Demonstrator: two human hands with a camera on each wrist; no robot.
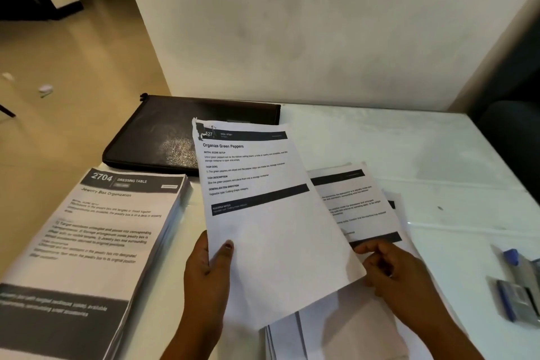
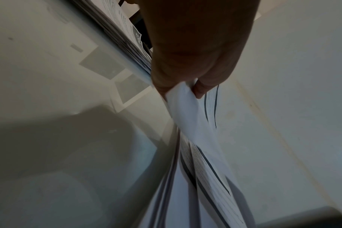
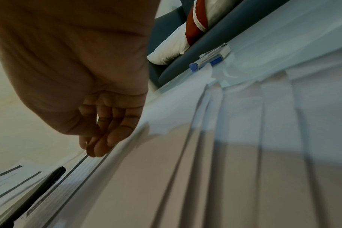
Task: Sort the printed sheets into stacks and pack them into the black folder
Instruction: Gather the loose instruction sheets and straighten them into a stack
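Observation:
My left hand (image 1: 219,251) pinches the lower left edge of a printed sheet (image 1: 263,199) headed "Organize Green Peppers", thumb on top, and holds it tilted above the table. The left wrist view shows the same left hand (image 2: 182,88) bending that sheet (image 2: 187,111). My right hand (image 1: 368,254) sits by the sheet's right edge with relaxed fingers touching the loose sheets (image 1: 356,202) spread underneath; in the wrist view the right hand (image 3: 96,146) grips nothing. A thick stack (image 1: 111,228) topped "2704 Dressing Table" lies at the left. The black folder (image 1: 163,131) lies closed behind it.
The white table (image 1: 423,155) stands against a wall. More sheets (image 1: 321,330) lie fanned at the front edge. Small blue and grey staplers (image 1: 517,286) sit at the right edge, also seen as staplers (image 3: 211,61) from the right wrist. A dark chair (image 1: 511,131) stands beyond.

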